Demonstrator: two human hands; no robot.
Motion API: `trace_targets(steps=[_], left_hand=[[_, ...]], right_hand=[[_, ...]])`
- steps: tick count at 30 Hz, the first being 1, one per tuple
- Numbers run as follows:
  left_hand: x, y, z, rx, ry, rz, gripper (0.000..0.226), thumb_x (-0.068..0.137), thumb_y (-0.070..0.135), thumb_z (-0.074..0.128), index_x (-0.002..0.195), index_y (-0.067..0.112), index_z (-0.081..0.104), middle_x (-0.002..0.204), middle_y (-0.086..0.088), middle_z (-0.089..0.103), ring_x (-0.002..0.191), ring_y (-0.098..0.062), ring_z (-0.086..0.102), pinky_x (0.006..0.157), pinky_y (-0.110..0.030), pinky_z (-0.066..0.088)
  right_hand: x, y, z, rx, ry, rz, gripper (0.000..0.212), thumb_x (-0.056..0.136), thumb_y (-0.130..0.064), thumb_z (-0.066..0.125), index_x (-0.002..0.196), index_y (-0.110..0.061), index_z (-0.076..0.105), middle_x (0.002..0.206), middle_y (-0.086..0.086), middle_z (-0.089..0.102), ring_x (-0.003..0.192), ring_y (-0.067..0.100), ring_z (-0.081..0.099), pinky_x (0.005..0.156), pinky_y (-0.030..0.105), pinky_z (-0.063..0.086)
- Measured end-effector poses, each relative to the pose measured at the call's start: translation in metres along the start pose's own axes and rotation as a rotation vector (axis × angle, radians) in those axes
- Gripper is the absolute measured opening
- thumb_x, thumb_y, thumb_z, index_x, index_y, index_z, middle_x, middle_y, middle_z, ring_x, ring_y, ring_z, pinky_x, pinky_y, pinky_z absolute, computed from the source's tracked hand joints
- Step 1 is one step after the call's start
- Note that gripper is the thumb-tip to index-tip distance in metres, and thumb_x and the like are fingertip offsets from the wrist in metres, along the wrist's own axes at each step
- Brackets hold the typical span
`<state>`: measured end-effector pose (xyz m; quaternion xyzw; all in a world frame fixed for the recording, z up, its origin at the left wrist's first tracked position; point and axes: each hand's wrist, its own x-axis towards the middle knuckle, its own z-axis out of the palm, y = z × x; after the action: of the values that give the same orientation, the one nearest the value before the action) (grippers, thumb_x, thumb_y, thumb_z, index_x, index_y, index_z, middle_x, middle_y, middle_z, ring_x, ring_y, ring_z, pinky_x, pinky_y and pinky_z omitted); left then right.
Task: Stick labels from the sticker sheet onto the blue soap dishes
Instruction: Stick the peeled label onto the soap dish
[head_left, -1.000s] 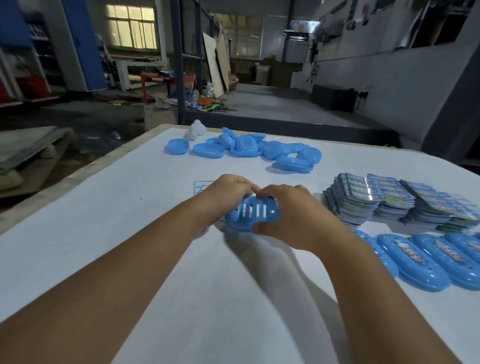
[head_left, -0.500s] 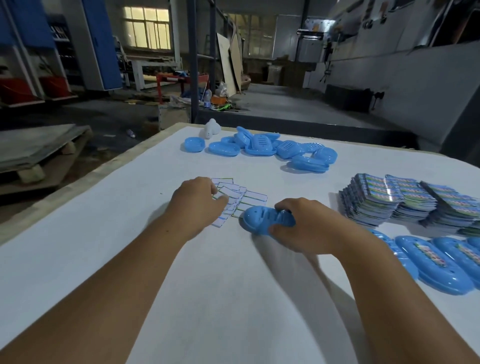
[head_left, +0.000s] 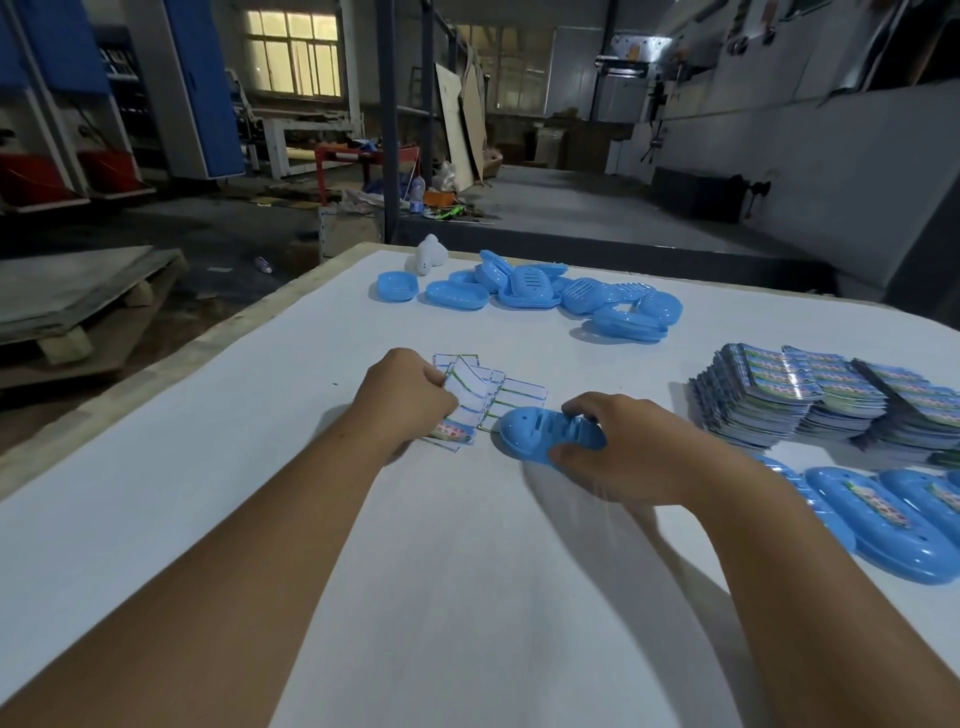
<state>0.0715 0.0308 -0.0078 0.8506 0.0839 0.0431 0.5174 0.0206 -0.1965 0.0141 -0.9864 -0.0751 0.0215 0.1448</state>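
Observation:
My right hand holds a blue soap dish flat on the white table, thumb on its near rim and fingers over its far side. To its left my left hand grips a sticker sheet, lifted at one end, with one colourful label left near its lower edge. More used sheets lie under and behind it. A heap of unlabelled blue dishes lies at the far side of the table. Labelled dishes lie in a row at the right.
Stacks of fresh sticker sheets stand at the right, behind the labelled dishes. A small white object sits by the far heap. The table's left edge runs diagonally, with a workshop floor and pallet beyond it.
My left hand let go of the dish, moved left and took hold of a sticker sheet. My right hand laid the dish flat on the table.

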Motion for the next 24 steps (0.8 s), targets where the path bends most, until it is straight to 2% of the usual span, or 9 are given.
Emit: trace_targets(steps=[1,3,6,8,11,13,15,21,24], left_hand=[[0.001,0.000,0.000,-0.005,-0.004,0.024,0.007,0.076,0.008,0.071,0.075,0.002,0.067,0.074,-0.015,0.063,0.072,-0.030,0.065,0.078,-0.039,0.057],[0.001,0.005,0.001,-0.049,-0.016,0.050,0.015,0.079,0.017,0.072,0.073,0.003,0.068,0.071,-0.006,0.066,0.071,-0.024,0.066,0.075,-0.042,0.059],[-0.004,0.018,0.002,-0.157,-0.034,0.118,0.009,0.083,0.029,0.077,0.083,0.022,0.073,0.073,0.011,0.073,0.076,-0.010,0.072,0.072,-0.031,0.060],[-0.008,0.024,0.003,-0.213,-0.060,0.154,0.013,0.085,0.032,0.078,0.095,0.024,0.073,0.081,0.012,0.075,0.077,-0.005,0.072,0.070,-0.025,0.059],[-0.014,0.028,0.007,-0.249,-0.121,0.206,0.010,0.087,0.028,0.076,0.095,0.023,0.074,0.073,0.018,0.074,0.060,0.009,0.064,0.051,-0.010,0.047],[-0.018,0.029,0.010,-0.266,-0.158,0.213,0.007,0.087,0.025,0.076,0.093,0.022,0.074,0.066,0.020,0.071,0.054,0.010,0.061,0.043,-0.007,0.041],[-0.019,0.030,0.011,-0.261,-0.157,0.200,0.004,0.087,0.026,0.076,0.089,0.026,0.072,0.065,0.021,0.070,0.052,0.011,0.059,0.042,-0.007,0.040],[-0.022,0.032,0.010,-0.190,-0.160,0.203,0.018,0.078,0.019,0.078,0.091,0.031,0.075,0.066,0.015,0.071,0.055,0.008,0.060,0.045,-0.007,0.041],[-0.026,0.032,0.011,-0.166,-0.182,0.207,0.022,0.077,0.020,0.080,0.095,0.032,0.073,0.080,0.001,0.075,0.064,-0.006,0.061,0.059,-0.018,0.049]], right_hand=[[0.000,0.001,0.000,0.004,0.000,0.001,0.057,0.090,-0.052,0.059,0.142,-0.031,0.049,0.130,-0.001,0.060,0.112,0.022,0.056,0.091,0.035,0.048],[0.001,0.002,0.001,0.011,0.012,0.006,0.061,0.089,-0.055,0.061,0.144,-0.032,0.047,0.134,-0.001,0.058,0.120,0.024,0.052,0.090,0.033,0.044],[0.005,-0.001,0.002,0.101,0.130,0.010,0.062,0.088,-0.058,0.063,0.142,-0.032,0.049,0.132,-0.003,0.058,0.122,0.023,0.049,0.089,0.033,0.041],[0.009,-0.005,0.004,0.268,0.250,-0.017,0.053,0.089,-0.053,0.067,0.135,-0.029,0.057,0.122,-0.009,0.065,0.107,0.014,0.059,0.086,0.030,0.045],[0.016,-0.011,0.007,0.567,0.243,-0.053,0.030,0.091,-0.037,0.072,0.118,-0.027,0.066,0.093,-0.012,0.076,0.078,0.004,0.067,0.071,0.027,0.051],[0.017,-0.011,0.008,0.634,0.234,-0.082,0.015,0.092,-0.024,0.072,0.106,-0.026,0.070,0.080,-0.011,0.077,0.060,0.000,0.062,0.057,0.019,0.044],[0.018,-0.009,0.009,0.645,0.263,-0.075,0.012,0.092,-0.019,0.069,0.100,-0.027,0.071,0.076,-0.010,0.076,0.051,0.001,0.053,0.050,0.016,0.039],[0.019,-0.003,0.004,0.657,0.311,0.003,0.013,0.093,-0.023,0.066,0.100,-0.031,0.073,0.073,-0.011,0.075,0.046,0.000,0.049,0.051,0.023,0.039],[0.018,-0.001,0.003,0.649,0.320,0.006,0.013,0.094,-0.023,0.065,0.101,-0.030,0.073,0.073,-0.011,0.075,0.045,0.000,0.048,0.051,0.023,0.040]])
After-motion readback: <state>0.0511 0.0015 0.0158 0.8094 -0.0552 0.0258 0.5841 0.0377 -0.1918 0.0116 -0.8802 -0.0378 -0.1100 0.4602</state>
